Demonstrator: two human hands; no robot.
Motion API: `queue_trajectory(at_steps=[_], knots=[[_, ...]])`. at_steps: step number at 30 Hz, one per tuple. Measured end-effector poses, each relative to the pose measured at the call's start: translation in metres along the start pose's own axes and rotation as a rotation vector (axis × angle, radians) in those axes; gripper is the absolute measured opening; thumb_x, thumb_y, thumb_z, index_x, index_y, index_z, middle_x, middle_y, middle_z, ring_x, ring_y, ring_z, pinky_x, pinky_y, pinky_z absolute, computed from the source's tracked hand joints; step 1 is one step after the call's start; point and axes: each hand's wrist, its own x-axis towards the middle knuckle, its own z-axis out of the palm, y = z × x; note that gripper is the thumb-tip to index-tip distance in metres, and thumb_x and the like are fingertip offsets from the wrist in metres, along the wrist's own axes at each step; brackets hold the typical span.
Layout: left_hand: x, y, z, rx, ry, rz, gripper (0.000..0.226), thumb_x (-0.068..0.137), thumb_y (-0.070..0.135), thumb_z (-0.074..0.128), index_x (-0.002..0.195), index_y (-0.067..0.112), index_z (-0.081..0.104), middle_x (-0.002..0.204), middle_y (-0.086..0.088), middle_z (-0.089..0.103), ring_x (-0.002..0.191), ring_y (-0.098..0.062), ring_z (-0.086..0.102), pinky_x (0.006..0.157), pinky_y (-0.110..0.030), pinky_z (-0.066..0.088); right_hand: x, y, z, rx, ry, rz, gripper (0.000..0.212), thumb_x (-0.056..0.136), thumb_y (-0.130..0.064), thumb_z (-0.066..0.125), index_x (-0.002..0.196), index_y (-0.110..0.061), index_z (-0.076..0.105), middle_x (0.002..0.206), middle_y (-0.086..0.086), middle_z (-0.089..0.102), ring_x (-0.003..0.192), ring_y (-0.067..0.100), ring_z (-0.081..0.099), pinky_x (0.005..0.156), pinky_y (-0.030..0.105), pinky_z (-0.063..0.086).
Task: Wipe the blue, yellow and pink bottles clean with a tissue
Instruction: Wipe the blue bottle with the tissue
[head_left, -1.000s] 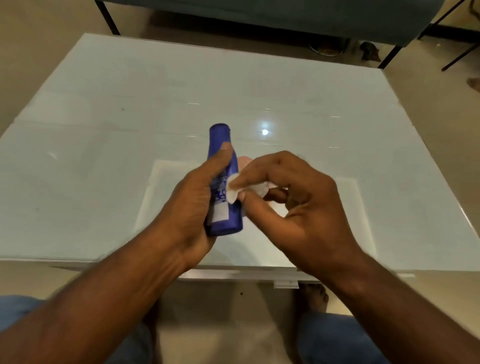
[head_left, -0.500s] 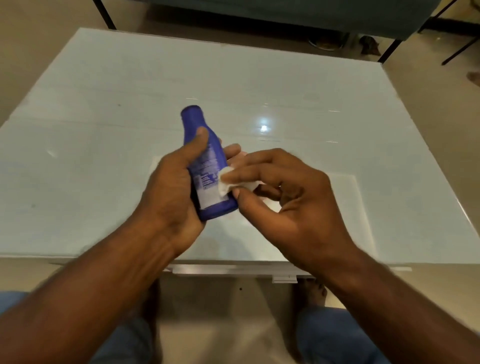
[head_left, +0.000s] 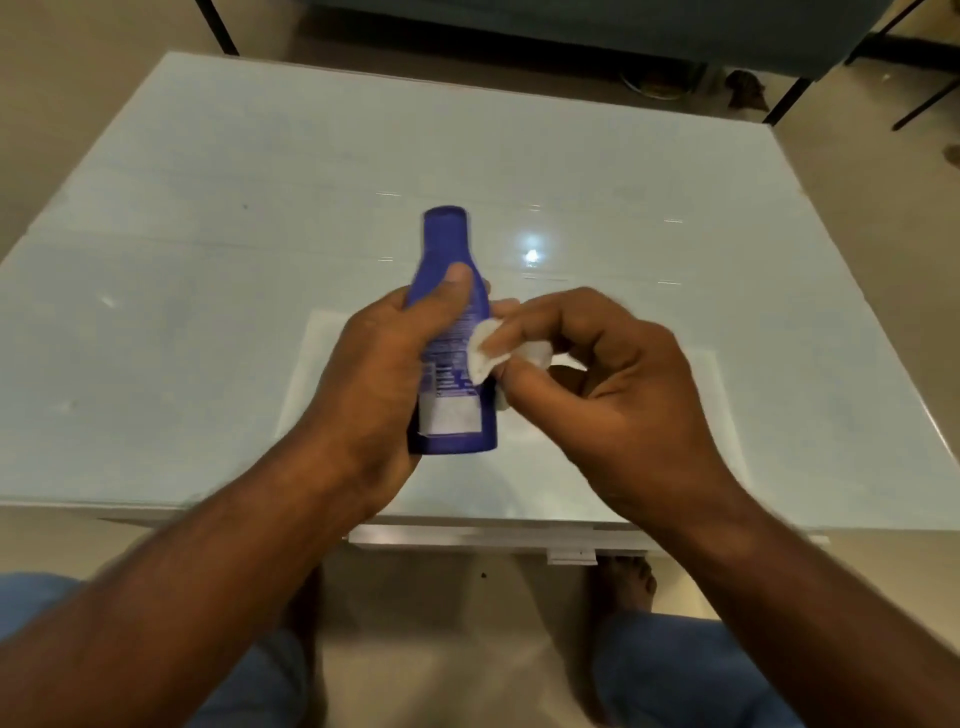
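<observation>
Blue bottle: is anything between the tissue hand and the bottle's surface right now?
Nothing visible. The right hand pinches the tissue and it already lies against the blue bottle. The left hand grips the bottle, its thumb over the upper body, covering that patch from wiping.

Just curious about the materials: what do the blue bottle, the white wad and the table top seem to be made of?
Blue bottle: probably plastic, smooth with a soft sheen, with a printed label on its side.
White wad: soft tissue, matte and crumpled, pinched in the right hand.
Table top: looks like glass or a glossy laminate; it mirrors a lamp as a bright spot.
</observation>
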Motion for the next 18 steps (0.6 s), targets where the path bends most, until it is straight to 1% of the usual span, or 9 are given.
queue_trajectory(at_steps=[2,5,7,8,10,12,14,15,18], knots=[[0.001,0.004,-0.003,-0.106,0.007,-0.07,0.034,0.094,0.04,0.057,0.119,0.019,0.067,0.102,0.0,0.078,0.085,-0.021,0.076,0.068,-0.035,0.061,-0.001,0.0,0.005,-0.011,-0.032,0.019,0.011,0.092,-0.013,0.074,0.103,-0.013,0.074,0.112,0.0,0.074,0.116,0.019,0.071,0.082,0.035,0.066],[-0.003,0.004,0.001,-0.102,-0.079,-0.141,0.031,0.092,0.034,0.061,0.116,0.016,0.068,0.101,-0.006,0.078,0.087,-0.023,0.075,0.075,-0.038,0.063,0.006,-0.001,-0.001,0.005,0.114,0.057,0.008,0.095,-0.009,0.076,0.103,-0.012,0.075,0.102,0.001,0.076,0.097,0.019,0.076,0.076,0.036,0.067],[-0.008,-0.001,0.009,-0.062,-0.149,-0.156,0.029,0.093,0.031,0.06,0.116,0.015,0.066,0.102,-0.007,0.078,0.09,-0.025,0.076,0.078,-0.04,0.062,0.012,-0.001,-0.01,-0.052,0.215,0.059,0.008,0.098,-0.009,0.074,0.105,-0.013,0.075,0.101,-0.003,0.077,0.093,0.014,0.076,0.075,0.025,0.063],[-0.009,-0.003,0.011,-0.057,-0.153,-0.155,0.03,0.092,0.032,0.06,0.117,0.015,0.065,0.102,-0.007,0.078,0.09,-0.026,0.077,0.079,-0.04,0.062,0.013,-0.001,-0.012,-0.097,0.228,0.048,0.009,0.099,-0.009,0.073,0.106,-0.014,0.075,0.102,-0.004,0.077,0.094,0.012,0.076,0.076,0.02,0.061],[-0.009,-0.003,0.013,-0.126,-0.092,-0.156,0.036,0.091,0.035,0.061,0.12,0.015,0.064,0.102,-0.008,0.078,0.087,-0.025,0.076,0.078,-0.041,0.062,0.009,0.001,-0.01,-0.182,0.212,0.003,0.011,0.098,-0.01,0.075,0.108,-0.014,0.075,0.103,-0.004,0.075,0.095,0.012,0.074,0.078,0.019,0.061],[-0.006,0.002,0.009,-0.276,-0.04,-0.169,0.039,0.093,0.038,0.059,0.123,0.013,0.064,0.106,-0.007,0.077,0.09,-0.025,0.075,0.083,-0.042,0.061,0.003,0.002,-0.003,-0.285,0.16,-0.072,0.013,0.094,-0.009,0.078,0.107,-0.012,0.076,0.101,-0.004,0.074,0.092,0.011,0.072,0.081,0.02,0.061],[-0.003,0.009,0.005,-0.334,-0.057,-0.164,0.042,0.097,0.04,0.053,0.126,0.011,0.063,0.113,-0.009,0.075,0.099,-0.027,0.074,0.086,-0.041,0.06,0.0,0.003,0.004,-0.404,0.071,-0.169,0.014,0.092,-0.014,0.08,0.106,-0.011,0.077,0.1,-0.005,0.074,0.09,0.009,0.069,0.083,0.018,0.057],[-0.003,0.011,0.003,-0.327,-0.066,-0.164,0.043,0.097,0.04,0.052,0.126,0.011,0.063,0.114,-0.01,0.075,0.1,-0.027,0.074,0.086,-0.041,0.06,0.0,0.003,0.004,-0.437,0.06,-0.199,0.014,0.092,-0.017,0.079,0.105,-0.012,0.077,0.101,-0.006,0.074,0.091,0.008,0.068,0.084,0.017,0.056],[-0.005,0.009,0.003,-0.316,-0.069,-0.199,0.042,0.093,0.039,0.056,0.122,0.012,0.067,0.113,-0.009,0.076,0.101,-0.028,0.073,0.089,-0.046,0.057,0.01,0.002,-0.01,-0.411,0.212,-0.126,0.016,0.095,-0.022,0.078,0.109,-0.015,0.077,0.104,-0.007,0.074,0.095,0.006,0.07,0.083,0.018,0.059]])
